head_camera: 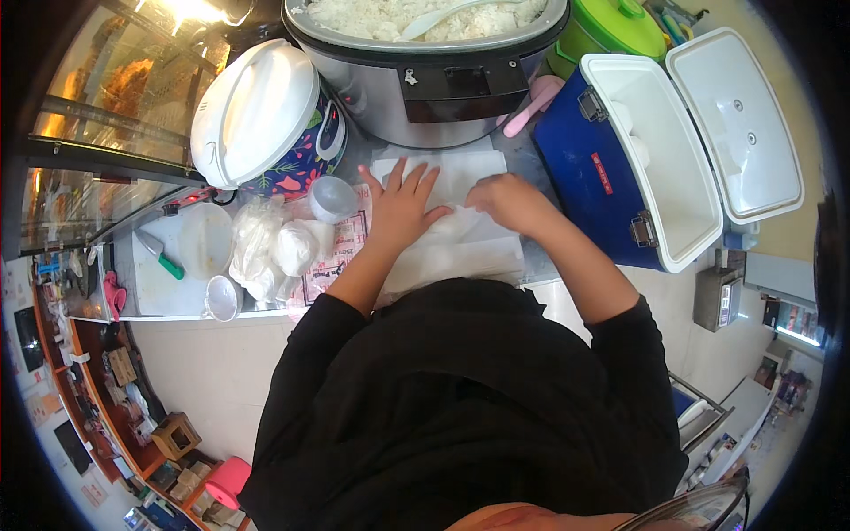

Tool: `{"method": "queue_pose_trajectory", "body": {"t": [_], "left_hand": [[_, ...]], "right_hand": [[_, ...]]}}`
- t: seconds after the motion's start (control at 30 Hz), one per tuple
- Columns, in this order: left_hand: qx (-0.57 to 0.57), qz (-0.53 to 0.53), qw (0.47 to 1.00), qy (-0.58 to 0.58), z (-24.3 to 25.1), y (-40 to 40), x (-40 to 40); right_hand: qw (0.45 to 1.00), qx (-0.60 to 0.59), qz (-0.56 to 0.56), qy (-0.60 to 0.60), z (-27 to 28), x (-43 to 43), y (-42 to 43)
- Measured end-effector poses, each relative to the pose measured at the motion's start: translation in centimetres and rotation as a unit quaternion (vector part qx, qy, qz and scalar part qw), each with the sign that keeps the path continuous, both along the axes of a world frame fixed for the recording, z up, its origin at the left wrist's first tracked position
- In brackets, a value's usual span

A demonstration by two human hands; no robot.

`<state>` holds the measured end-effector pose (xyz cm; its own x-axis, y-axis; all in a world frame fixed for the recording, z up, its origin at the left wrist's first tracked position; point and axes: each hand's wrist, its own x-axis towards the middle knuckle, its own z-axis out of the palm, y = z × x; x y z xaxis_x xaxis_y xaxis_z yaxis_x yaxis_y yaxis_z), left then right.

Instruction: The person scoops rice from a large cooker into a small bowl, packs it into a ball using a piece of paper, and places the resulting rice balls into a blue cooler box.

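Note:
White paper sheets (468, 162) lie on the counter before me. My left hand (404, 202) rests on them with its fingers spread. Opposite it, my right hand (508, 202) has its fingers bent together at the paper; whether they pinch it is hard to tell. A whitish, partly see-through wrapping (448, 222) lies between the hands. Left of them are a clear plastic cup (333, 199), a white wrapped bundle (295, 247) and crumpled plastic bags (255, 232). Behind the paper stands a large cooker (431, 126) of white rice (365, 20) with a pale serving spoon (441, 18).
A blue cooler box (591, 179) stands open at the right, round white items inside. Pink scoops (528, 113) lie beside it. At the left are a lidded patterned container (255, 119), a green-handled knife (161, 255) on a white board (149, 285), and a glass display case (113, 133).

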<state>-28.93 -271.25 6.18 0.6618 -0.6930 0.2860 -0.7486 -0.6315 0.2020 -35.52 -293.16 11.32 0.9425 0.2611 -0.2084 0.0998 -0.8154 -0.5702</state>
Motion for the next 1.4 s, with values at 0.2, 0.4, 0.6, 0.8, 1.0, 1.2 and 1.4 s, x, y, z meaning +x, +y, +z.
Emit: {"method": "queue_pose_trajectory", "body": {"t": [0.2,0.4,0.6,0.8,1.0,1.2,1.4], "left_hand": [[-0.025,-0.118,0.991,-0.064,-0.9,3.9,-1.3],[-0.079,-0.18,0.98,0.023,-3.2,5.2,-2.9],[-0.083,-0.155,0.975,0.133,-3.7,5.7,-3.3],[-0.097,-0.152,0.972,0.149,-3.6,5.5,-3.2],[-0.091,-0.001,0.92,0.382,-1.7,1.9,-1.0],[-0.004,-0.049,0.989,0.138,-1.3,1.3,0.6],[0.056,-0.067,0.996,-0.003,-2.4,2.0,-3.2]], "right_hand": [[0.993,-0.038,-0.008,-0.113,-2.1,-5.1,0.8],[0.98,0.03,-0.055,-0.188,-7.1,-7.8,1.3],[0.978,0.097,-0.142,-0.121,-7.7,-9.4,2.6],[0.969,0.067,-0.084,-0.224,-9.8,-9.6,2.1],[0.96,0.129,-0.24,0.066,-6.6,-4.4,1.7],[0.99,-0.079,-0.115,-0.009,-5.7,-1.5,1.1],[0.976,0.012,-0.207,-0.066,-9.0,-6.7,4.8]]}}
